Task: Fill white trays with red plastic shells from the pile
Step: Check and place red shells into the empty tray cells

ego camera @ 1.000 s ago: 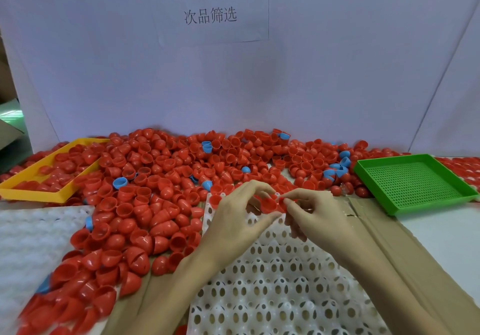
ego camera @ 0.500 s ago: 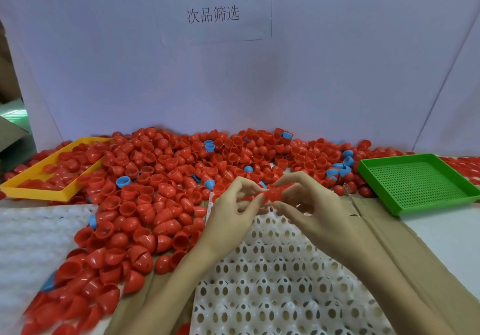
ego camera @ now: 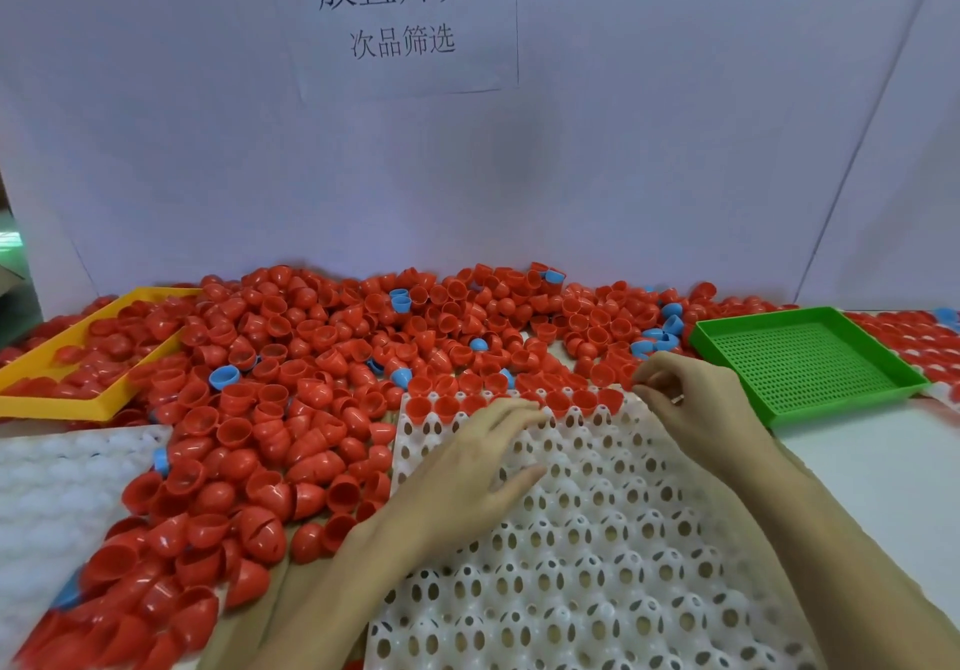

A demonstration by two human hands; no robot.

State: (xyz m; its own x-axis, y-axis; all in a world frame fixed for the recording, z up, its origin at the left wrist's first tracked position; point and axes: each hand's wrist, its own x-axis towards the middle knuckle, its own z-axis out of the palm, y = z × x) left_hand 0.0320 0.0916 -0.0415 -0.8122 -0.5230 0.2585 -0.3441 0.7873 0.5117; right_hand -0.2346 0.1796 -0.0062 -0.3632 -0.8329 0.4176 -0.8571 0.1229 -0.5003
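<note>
On the white tray (ego camera: 597, 539), my left hand (ego camera: 467, 467) rests flat, fingers relaxed. Right hand (ego camera: 685, 399) at tray's far-right corner, fingers curled; grasp unclear. Red shells (ego camera: 566, 400) fill its far row.

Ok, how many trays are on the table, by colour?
Yellow tray: 1
Green tray: 1
White trays: 2, one in the middle, one at left
Total: 4. The shells at the right edge may sit in a fifth tray, but I cannot tell.
</note>
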